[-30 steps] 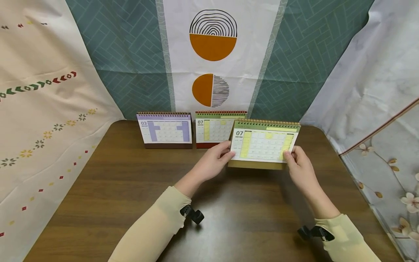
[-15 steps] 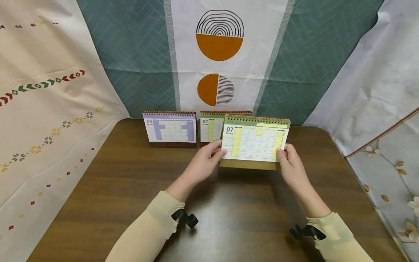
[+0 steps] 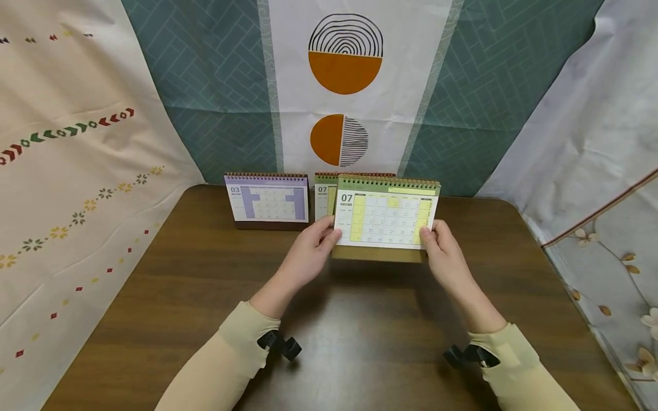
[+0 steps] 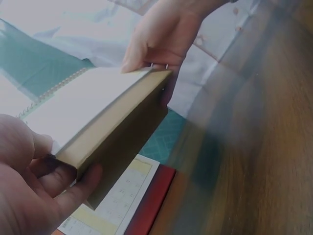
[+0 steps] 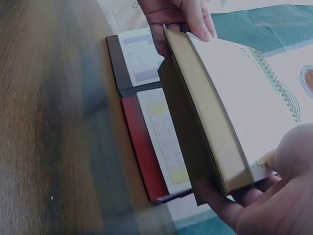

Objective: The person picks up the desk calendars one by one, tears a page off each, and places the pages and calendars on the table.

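Between both hands is a spiral-bound desk calendar [image 3: 385, 217] with a green-topped page marked 07 and a tan stand. My left hand [image 3: 311, 248] grips its left side, thumb on the page and fingers behind. On the opposite side, my right hand [image 3: 446, 254] holds it the same way. The wrist views show the calendar's tan base [image 4: 117, 122] raised off the table. Partly hidden behind it stands a second desk calendar, also marked 07, with a red base [image 5: 144, 152]. A purple calendar [image 3: 269, 198] marked 03 stands to the left of that one.
The brown wooden table [image 3: 185, 297] reaches back to a teal and white cloth [image 3: 221, 85] hanging behind the calendars. Patterned pale cloths hang at the left [image 3: 67, 188] and right [image 3: 581, 188] sides.
Both hands have carried the held calendar leftward, so it now covers more of the red-based one. The head view has shifted slightly. The purple calendar stays in place.
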Motion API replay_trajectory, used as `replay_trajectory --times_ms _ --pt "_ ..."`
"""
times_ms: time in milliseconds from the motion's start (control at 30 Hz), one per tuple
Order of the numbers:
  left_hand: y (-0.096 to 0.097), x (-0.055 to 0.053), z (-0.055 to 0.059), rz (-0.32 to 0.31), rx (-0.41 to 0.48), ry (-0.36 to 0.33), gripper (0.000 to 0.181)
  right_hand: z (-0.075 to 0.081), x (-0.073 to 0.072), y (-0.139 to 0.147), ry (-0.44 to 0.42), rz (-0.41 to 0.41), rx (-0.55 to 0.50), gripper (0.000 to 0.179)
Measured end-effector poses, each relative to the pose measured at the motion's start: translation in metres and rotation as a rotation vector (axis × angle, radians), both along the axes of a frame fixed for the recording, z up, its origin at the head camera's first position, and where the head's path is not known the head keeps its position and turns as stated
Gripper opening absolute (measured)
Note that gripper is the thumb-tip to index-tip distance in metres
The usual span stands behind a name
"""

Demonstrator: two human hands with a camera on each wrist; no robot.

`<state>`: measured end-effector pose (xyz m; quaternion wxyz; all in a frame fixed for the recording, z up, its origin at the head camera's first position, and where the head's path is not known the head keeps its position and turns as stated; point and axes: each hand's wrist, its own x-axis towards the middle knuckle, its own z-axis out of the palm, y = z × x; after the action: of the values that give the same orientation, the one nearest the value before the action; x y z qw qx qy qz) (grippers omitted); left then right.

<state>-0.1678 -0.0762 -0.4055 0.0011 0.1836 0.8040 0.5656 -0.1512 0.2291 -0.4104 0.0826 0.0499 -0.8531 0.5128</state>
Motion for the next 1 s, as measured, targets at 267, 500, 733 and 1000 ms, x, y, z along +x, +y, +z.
replay_trajectory --times_ms 267,500,733,1000 --pt "-0.008 0.002 0.002 0.038 0.006 -0.077 0.029 0.003 -0.005 -0.008 -0.044 0.001 -0.063 0.038" --pt "-0.009 0.001 0.006 -0.129 0.121 -0.131 0.049 0.006 -0.010 -0.010 -0.053 -0.004 -0.182 0.042" --pt "-0.010 0.001 0.007 -0.126 0.171 -0.174 0.042 0.005 -0.016 -0.013 -0.032 -0.017 -0.213 0.042" --pt "-0.016 -0.002 0.007 -0.078 0.226 -0.211 0.044 0.004 -0.023 -0.015 0.063 -0.024 0.061 0.066"
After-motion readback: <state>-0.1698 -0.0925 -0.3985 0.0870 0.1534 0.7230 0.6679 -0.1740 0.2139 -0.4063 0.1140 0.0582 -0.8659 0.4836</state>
